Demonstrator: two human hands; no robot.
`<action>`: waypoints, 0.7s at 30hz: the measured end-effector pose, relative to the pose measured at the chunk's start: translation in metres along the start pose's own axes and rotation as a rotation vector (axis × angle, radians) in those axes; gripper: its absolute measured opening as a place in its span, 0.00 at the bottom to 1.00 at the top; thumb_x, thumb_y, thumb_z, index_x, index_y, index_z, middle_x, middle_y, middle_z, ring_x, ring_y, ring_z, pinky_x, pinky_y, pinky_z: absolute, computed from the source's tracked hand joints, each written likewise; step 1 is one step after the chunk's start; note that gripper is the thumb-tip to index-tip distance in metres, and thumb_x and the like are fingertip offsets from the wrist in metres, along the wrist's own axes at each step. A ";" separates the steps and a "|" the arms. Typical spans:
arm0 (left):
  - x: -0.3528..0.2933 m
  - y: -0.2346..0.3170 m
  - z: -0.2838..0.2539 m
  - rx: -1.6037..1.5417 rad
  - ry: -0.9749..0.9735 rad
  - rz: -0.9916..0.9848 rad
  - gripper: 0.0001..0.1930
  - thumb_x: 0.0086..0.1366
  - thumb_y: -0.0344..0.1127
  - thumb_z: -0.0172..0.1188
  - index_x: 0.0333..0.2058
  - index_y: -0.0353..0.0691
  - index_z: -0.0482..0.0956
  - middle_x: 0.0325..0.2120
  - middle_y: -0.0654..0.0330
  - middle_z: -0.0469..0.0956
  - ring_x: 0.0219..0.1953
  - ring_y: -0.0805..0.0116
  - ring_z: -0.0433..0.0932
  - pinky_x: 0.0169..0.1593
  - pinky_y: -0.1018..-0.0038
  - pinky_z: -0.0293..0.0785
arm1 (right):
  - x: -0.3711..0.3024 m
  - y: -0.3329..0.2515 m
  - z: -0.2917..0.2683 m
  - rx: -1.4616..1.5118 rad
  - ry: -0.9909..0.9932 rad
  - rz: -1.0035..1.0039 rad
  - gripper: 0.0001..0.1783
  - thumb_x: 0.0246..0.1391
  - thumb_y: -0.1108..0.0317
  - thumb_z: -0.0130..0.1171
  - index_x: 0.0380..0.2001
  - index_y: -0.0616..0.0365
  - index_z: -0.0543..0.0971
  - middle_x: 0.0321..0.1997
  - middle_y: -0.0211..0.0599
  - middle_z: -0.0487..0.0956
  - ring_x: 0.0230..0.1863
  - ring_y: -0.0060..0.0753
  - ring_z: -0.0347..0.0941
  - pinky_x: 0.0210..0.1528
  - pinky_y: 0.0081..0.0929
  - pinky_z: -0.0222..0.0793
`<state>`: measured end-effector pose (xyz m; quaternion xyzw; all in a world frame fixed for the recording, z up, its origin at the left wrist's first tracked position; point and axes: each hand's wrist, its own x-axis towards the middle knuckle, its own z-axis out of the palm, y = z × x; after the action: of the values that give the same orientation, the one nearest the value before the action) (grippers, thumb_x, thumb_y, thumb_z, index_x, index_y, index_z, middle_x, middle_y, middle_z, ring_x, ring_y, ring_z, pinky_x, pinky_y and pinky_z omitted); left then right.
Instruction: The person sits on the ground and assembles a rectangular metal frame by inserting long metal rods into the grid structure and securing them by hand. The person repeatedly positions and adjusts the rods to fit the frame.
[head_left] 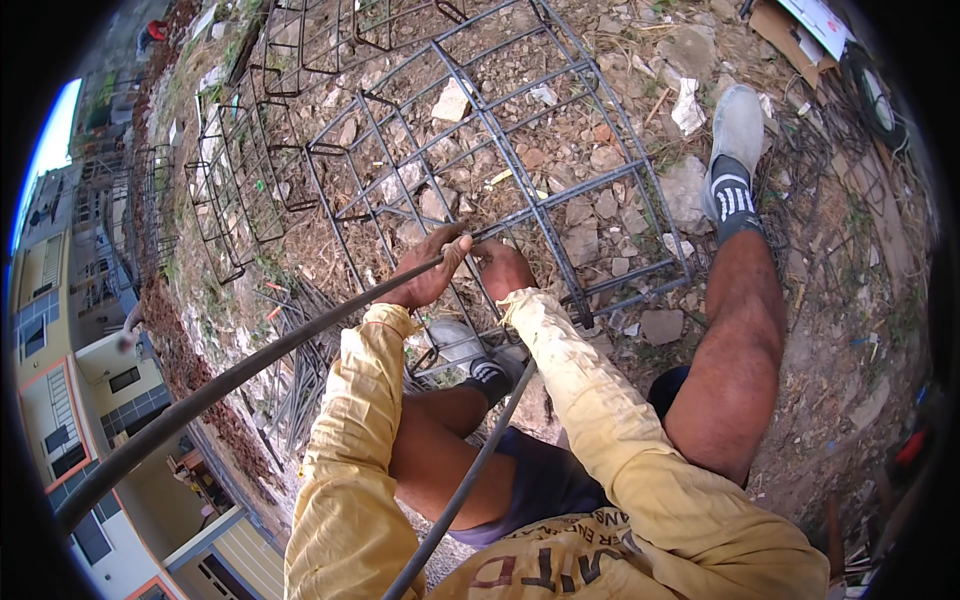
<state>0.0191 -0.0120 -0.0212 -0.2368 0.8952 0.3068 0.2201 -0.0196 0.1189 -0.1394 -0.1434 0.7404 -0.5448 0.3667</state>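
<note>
A long dark steel bar point(190, 413) slants up to the rebar cage point(540, 212), clamped near its far end in the left hand point(428, 272), the right hand point(505, 270) curled just beside, its grip unclear, above rubble-strewn ground point(830, 420).

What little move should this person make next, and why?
Probably ease the long dark rod against the steel cage with the left hand, the right hand guiding: the left hand grips the rod, the right hand is close beside it, and both are at the cage's bars. Whether the right hand holds anything is unclear.
</note>
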 end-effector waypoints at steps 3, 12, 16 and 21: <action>0.003 -0.007 0.006 -0.011 0.043 0.070 0.39 0.68 0.68 0.35 0.61 0.39 0.65 0.55 0.41 0.70 0.59 0.44 0.69 0.61 0.58 0.64 | 0.000 -0.004 -0.002 -0.032 -0.037 0.006 0.13 0.50 0.74 0.57 0.41 0.55 0.81 0.43 0.47 0.82 0.47 0.50 0.78 0.49 0.40 0.72; 0.007 0.000 0.004 -0.029 -0.044 -0.013 0.39 0.68 0.69 0.35 0.58 0.38 0.69 0.50 0.40 0.74 0.56 0.42 0.72 0.58 0.56 0.66 | 0.005 0.015 0.000 -0.025 0.018 -0.093 0.11 0.51 0.74 0.56 0.39 0.55 0.81 0.40 0.48 0.82 0.43 0.54 0.78 0.45 0.43 0.72; 0.004 -0.002 0.002 -0.030 -0.035 -0.017 0.39 0.67 0.69 0.35 0.58 0.38 0.69 0.50 0.39 0.74 0.55 0.42 0.72 0.57 0.55 0.66 | -0.008 -0.003 0.001 0.001 0.072 0.035 0.14 0.52 0.77 0.53 0.43 0.56 0.77 0.43 0.50 0.81 0.45 0.54 0.78 0.46 0.43 0.72; 0.005 -0.002 0.005 -0.036 -0.037 0.004 0.39 0.67 0.69 0.35 0.57 0.38 0.70 0.50 0.39 0.74 0.55 0.41 0.71 0.57 0.55 0.66 | -0.009 -0.003 0.000 -0.067 0.060 0.088 0.16 0.53 0.77 0.51 0.46 0.54 0.73 0.45 0.53 0.79 0.47 0.56 0.76 0.49 0.45 0.70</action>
<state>0.0173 -0.0116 -0.0289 -0.2334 0.8858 0.3276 0.2316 -0.0141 0.1231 -0.1335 -0.1065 0.7744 -0.5072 0.3631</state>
